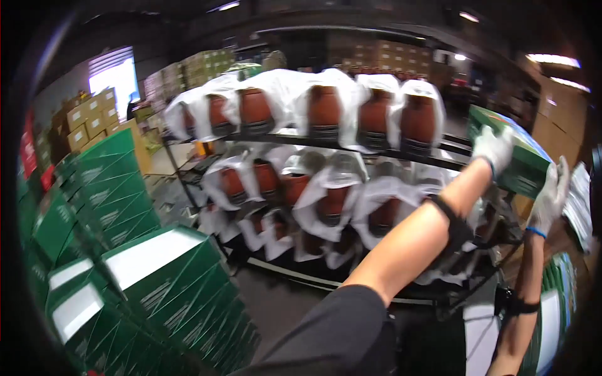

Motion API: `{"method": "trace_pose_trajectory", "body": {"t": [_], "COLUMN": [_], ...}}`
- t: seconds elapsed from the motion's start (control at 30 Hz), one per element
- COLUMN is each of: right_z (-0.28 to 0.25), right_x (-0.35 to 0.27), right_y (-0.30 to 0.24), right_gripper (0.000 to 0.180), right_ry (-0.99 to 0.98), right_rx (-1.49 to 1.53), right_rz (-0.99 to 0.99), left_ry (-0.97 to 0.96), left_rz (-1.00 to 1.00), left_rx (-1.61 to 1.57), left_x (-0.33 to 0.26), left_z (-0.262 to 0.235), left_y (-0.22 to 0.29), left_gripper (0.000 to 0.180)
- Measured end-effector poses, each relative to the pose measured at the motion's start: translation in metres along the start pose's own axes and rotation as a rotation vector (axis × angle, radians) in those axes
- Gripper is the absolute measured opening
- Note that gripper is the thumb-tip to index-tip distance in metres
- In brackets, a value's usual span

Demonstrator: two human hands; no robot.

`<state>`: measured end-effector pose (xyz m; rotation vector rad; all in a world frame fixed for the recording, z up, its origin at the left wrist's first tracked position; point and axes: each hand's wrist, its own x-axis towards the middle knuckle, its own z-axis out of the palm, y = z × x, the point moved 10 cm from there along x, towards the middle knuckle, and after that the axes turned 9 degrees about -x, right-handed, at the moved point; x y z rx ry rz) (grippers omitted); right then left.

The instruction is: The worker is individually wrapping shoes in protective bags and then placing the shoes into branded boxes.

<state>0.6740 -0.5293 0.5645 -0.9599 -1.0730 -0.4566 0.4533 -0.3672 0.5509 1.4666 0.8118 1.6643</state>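
Note:
A green cardboard box [525, 164] with a printed top edge is at the far right, raised at about the height of the rack's top row. My left hand [493, 149], in a white glove, grips the box's left part with its fingers over the upper edge. At the box's right end, my right hand [550, 199], also gloved, presses its palm and fingers against the side. Left of the box, a two-level rack [298, 143] carries rows of brown, dark-edged boots or shoes [324, 108] in white wrapping. Motion blurs their exact shape.
Stacks of green boxes [169, 282] with some white tops fill the left side. More green boxes [567, 282] stand at the lower right, near my right forearm. Brown cartons [94, 119] are piled at the back left. A clear plastic bag [580, 210] hangs at the right edge.

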Motion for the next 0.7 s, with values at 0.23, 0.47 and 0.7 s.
{"method": "trace_pose_trajectory", "body": {"t": [0.23,0.47,0.7], "right_z": [0.251,0.325,0.145], "right_x": [-0.103,-0.120,-0.037], "right_y": [-0.280,-0.288,-0.132], "right_gripper": [0.063,0.054,0.053], "right_ry": [-0.694,-0.759,-0.493], "right_rx": [-0.479,-0.562,0.012], "right_rz": [-0.641,-0.528,-0.094], "left_ry": [0.227,0.211,-0.346], "left_rz": [0.341,-0.051,0.402], "left_rx": [1.447,1.701,1.680], "left_x": [-0.354,-0.474,-0.388], "left_z": [-0.401,-0.629,-0.390], "left_y": [0.090,0.209,0.260], "left_gripper": [0.068,0.034,0.016]}}
